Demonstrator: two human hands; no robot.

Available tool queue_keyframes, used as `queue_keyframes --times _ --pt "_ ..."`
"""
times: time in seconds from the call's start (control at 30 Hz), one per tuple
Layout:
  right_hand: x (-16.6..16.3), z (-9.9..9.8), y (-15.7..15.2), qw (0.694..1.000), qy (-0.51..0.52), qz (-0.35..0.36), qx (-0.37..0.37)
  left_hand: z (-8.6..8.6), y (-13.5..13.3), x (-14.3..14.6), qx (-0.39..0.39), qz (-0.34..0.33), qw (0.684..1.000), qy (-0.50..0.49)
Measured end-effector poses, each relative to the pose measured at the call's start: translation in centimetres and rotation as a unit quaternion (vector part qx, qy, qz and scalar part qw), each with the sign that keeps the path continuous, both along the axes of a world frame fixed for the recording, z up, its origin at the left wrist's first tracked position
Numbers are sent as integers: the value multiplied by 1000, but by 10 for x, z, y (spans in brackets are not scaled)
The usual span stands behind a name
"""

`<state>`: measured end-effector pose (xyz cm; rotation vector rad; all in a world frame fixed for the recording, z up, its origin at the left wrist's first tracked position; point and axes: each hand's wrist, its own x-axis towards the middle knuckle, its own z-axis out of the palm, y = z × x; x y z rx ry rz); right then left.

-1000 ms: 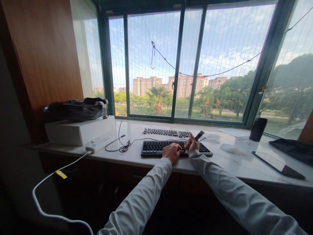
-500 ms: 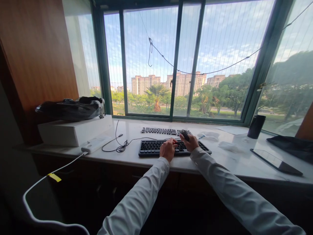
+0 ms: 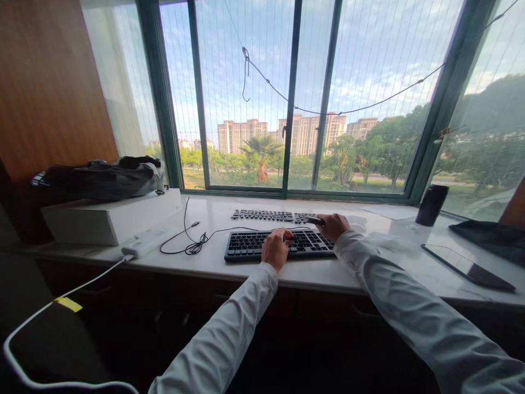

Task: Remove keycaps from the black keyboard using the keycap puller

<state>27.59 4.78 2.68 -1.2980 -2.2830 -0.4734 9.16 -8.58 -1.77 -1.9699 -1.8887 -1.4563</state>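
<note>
A black keyboard [image 3: 246,245] lies along the front of the white countertop, with dark key positions and some grey keys. My left hand [image 3: 274,249] rests over its middle, fingers bent and drawn together; whatever is between the fingertips is too small to make out. Closed around a short black tool [image 3: 316,221], my right hand [image 3: 335,226] is above the keyboard's right back corner. The tool points left, towards rows of loose keycaps [image 3: 262,215] laid out behind the keyboard. Its working end is too small to identify.
Left of the keyboard lie a coiled black cable [image 3: 197,246] and a white power strip [image 3: 150,241]. A white box [image 3: 110,216] carries a black bagged item. At right are crumpled clear plastic [image 3: 383,241], a dark tablet [image 3: 467,267] and a black cylinder [image 3: 432,205].
My right hand has moved right and back, off the keys towards the loose keycaps, and the tool has tipped from upright to nearly level. My left hand stays at the keyboard. The view has shifted slightly.
</note>
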Motion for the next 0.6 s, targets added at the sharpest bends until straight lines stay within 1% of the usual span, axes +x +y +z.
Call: queue_keyframes --times 0.1,0.17,0.33,0.47,0.6 --pt "11 -7 15 997 9 -70 12 -2 1 -1 21 -8 1000 0" --pt "17 -15 23 995 19 -97 10 -2 2 -1 23 -12 1000 4" --pt "28 -30 35 994 26 -102 -3 -1 1 0 8 -1 1000 9" --pt "30 -32 38 993 45 -103 -24 1 -2 3 4 4 999 35" --pt "31 -31 38 993 53 -93 -52 1 -5 7 -3 3 995 98"
